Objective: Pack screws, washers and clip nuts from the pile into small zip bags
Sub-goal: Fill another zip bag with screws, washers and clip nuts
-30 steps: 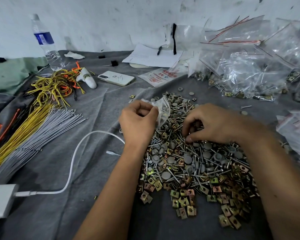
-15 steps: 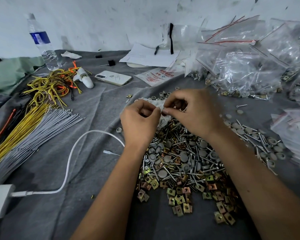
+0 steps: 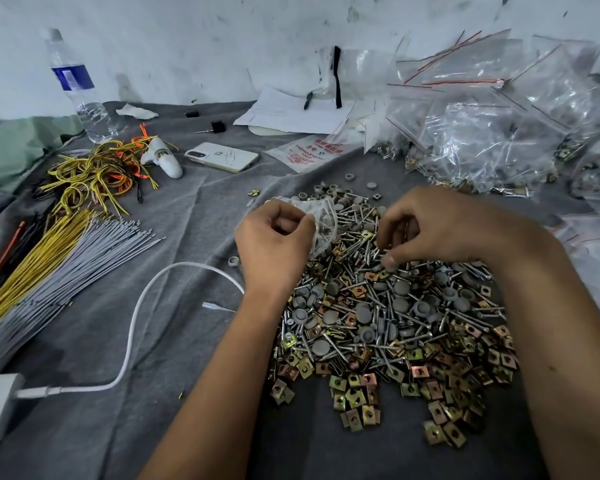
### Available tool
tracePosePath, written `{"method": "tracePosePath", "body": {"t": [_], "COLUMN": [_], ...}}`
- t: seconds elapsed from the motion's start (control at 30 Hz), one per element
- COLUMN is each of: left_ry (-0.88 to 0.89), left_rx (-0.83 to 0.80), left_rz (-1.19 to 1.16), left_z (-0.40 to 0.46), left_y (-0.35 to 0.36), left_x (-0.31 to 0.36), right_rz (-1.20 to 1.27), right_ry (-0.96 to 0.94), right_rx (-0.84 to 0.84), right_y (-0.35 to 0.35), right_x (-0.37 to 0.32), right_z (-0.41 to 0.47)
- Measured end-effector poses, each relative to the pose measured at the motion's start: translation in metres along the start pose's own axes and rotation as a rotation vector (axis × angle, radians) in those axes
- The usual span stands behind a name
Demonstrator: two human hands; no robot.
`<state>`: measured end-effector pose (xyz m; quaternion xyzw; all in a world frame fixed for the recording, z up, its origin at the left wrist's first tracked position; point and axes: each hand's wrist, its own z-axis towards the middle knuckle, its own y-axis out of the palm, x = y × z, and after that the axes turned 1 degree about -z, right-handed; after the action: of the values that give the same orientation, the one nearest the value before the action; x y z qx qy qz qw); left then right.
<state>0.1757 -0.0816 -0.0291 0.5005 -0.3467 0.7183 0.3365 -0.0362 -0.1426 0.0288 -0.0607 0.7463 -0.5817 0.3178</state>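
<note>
A wide pile of hardware [image 3: 388, 327] lies on the grey cloth: silver screws, grey round washers and brass-coloured square clip nuts. My left hand [image 3: 274, 244] pinches a small clear zip bag [image 3: 321, 221] at the pile's far left edge; a few grey pieces show through the plastic. My right hand [image 3: 440, 230] is over the top of the pile, to the right of the bag, fingers curled down among the screws with thumb and fingertips close together. What it grips, if anything, is hidden by the fingers.
Filled and empty zip bags [image 3: 499, 133] are heaped at the back right. On the left lie bundles of yellow and grey cable ties [image 3: 59, 271], a white charger cable [image 3: 136, 327], a phone [image 3: 222, 156], a water bottle [image 3: 78, 88] and papers [image 3: 291, 112].
My right hand, picking in the pile a second ago, went up to the bag's mouth, then moved back right and down onto the screws. My left hand kept the bag in place.
</note>
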Motion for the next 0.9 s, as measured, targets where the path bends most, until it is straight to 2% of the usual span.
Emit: {"method": "tracePosePath", "body": {"t": [0.2,0.3,0.37,0.47,0.57,0.7,0.77,0.83,0.9], "left_ry": [-0.001,-0.005,-0.007,-0.001,0.01,0.014,0.014,0.016,0.018], "left_rx": [0.001,-0.008,-0.01,-0.007,-0.008,-0.004,0.001,0.008,0.01], "left_rz": [-0.012,-0.014,-0.014,-0.006,0.01,0.005,0.0,0.0,0.005], "left_z": [0.0,0.0,0.0,0.0,0.0,0.0,0.0,0.001,0.001], "left_y": [-0.001,0.0,-0.001,0.0,0.0,0.0,-0.001,0.0,0.0], "left_x": [0.0,0.0,0.0,0.0,0.001,0.0,0.0,0.0,0.0], "right_rz": [-0.12,-0.048,0.053,0.224,0.293,0.203,0.258,0.306,0.238], "right_ry": [-0.012,-0.038,-0.074,-0.138,-0.207,-0.266,-0.248,-0.23,-0.195], "right_rx": [-0.064,-0.041,0.024,0.225,0.377,0.467,0.499,0.514,0.477], "right_y": [0.002,0.002,0.001,0.005,0.014,0.029,0.03,0.026,0.021], "right_x": [-0.004,-0.004,-0.007,-0.019,-0.035,-0.044,-0.04,-0.034,-0.027], "right_z": [-0.001,-0.003,-0.004,-0.001,0.009,0.018,0.018,0.017,0.016]}}
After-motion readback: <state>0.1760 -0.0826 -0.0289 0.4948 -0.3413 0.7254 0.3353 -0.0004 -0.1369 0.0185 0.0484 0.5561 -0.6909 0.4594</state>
